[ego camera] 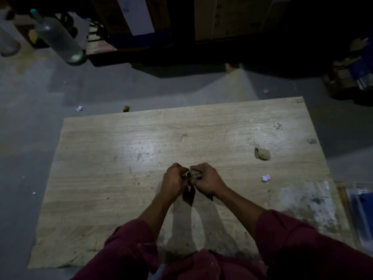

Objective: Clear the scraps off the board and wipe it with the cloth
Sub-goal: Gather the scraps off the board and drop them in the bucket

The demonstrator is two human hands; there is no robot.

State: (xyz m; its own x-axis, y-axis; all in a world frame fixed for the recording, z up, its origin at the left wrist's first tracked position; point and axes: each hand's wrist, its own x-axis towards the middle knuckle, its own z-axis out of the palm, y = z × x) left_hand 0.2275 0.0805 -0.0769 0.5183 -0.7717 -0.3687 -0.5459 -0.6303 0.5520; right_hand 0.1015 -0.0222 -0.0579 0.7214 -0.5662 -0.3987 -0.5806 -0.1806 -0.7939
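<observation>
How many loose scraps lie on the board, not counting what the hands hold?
2: a brown scrap near the board's right side, and a white crumpled scrap just nearer the person. The hands may hide others.

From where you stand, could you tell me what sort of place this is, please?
Probably a dim workshop or storeroom: a scuffed wooden board lies on a grey concrete floor, with stacked wooden crates and a glass bottle behind.

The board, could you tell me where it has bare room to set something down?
The board is bare across its whole left half, from the left edge to the hands, and along the far edge. Its right side is busier: a brown scrap, a white paper bit. Both hands hold a scrap at centre.
</observation>
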